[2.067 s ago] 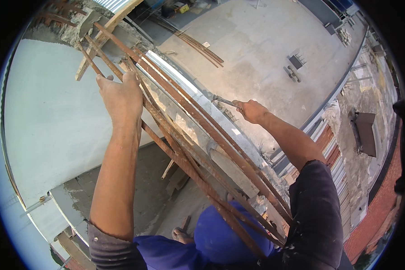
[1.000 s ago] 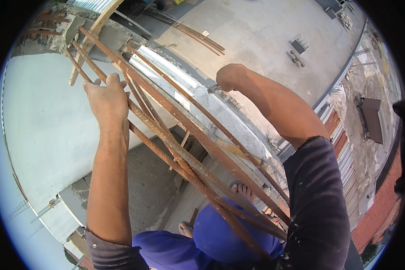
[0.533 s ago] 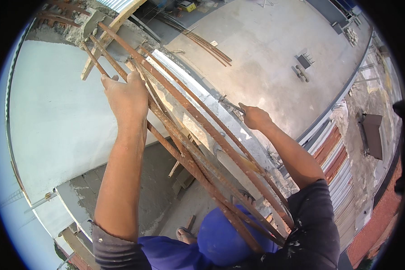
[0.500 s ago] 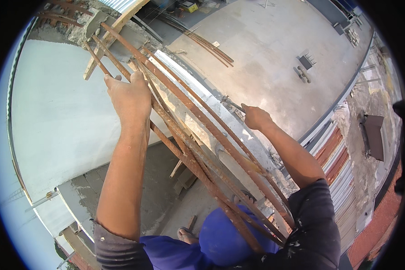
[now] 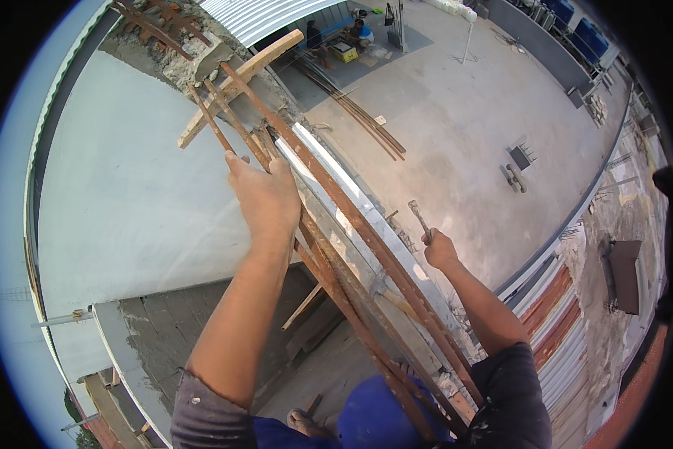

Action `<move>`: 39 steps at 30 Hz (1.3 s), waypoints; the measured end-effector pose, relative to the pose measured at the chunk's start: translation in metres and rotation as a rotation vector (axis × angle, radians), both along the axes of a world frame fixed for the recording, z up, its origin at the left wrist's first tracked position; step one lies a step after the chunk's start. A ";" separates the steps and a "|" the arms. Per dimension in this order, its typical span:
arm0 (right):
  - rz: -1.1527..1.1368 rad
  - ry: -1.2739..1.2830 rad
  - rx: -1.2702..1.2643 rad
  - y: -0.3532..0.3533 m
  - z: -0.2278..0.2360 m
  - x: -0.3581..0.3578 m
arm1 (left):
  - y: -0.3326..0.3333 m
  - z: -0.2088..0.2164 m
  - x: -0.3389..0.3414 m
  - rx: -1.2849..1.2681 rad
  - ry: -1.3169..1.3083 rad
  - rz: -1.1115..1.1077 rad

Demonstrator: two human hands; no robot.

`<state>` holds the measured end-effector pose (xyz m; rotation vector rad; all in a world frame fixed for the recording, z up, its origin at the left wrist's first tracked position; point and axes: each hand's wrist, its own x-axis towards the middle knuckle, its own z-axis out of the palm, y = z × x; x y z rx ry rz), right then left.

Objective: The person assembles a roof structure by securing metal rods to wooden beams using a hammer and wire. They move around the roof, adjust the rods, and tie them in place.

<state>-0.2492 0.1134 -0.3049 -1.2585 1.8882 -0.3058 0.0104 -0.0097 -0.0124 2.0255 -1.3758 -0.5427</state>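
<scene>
My left hand (image 5: 265,196) is closed round rusty reinforcing bars (image 5: 235,120) on the left side of a long bundle. More of these ribbed rusty bars (image 5: 374,239) slope from a rough concrete lump (image 5: 211,61) at the upper left down toward my body. Off to the right of the bundle, my right hand (image 5: 441,250) is closed round a short tool (image 5: 419,215) with a small widened head, held up and apart from the bars. The exact kind of tool is too small to tell.
A wooden batten (image 5: 241,86) crosses under the bars near their far end. To the left stands a pale smooth wall (image 5: 142,179). Beyond a white ledge (image 5: 336,176) spreads a concrete floor (image 5: 456,135), with people (image 5: 363,34) at the back. Below me is a blue rounded object (image 5: 385,415).
The view has shifted, showing more of the far floor and the people. The tool in my right hand now points up, its head farther from the bars. My left hand keeps its grip.
</scene>
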 end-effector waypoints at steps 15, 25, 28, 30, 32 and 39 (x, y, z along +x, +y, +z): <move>0.345 -0.040 -0.171 -0.081 0.059 0.134 | 0.005 0.013 -0.007 0.000 -0.049 0.021; -0.032 0.040 -0.709 -0.062 0.010 0.069 | -0.001 -0.006 0.007 -0.052 -0.007 -0.037; -0.444 -0.107 -0.068 -0.078 -0.016 0.049 | -0.005 -0.011 0.010 -0.027 0.020 -0.041; -0.481 -0.663 0.051 -0.079 -0.032 0.048 | -0.008 -0.010 0.010 -0.032 -0.010 -0.041; -0.501 -0.914 0.105 -0.079 -0.046 0.054 | -0.008 -0.005 0.009 -0.034 -0.036 -0.037; -0.442 -0.641 0.052 -0.073 -0.056 0.068 | 0.001 0.007 -0.006 -0.011 0.183 -0.010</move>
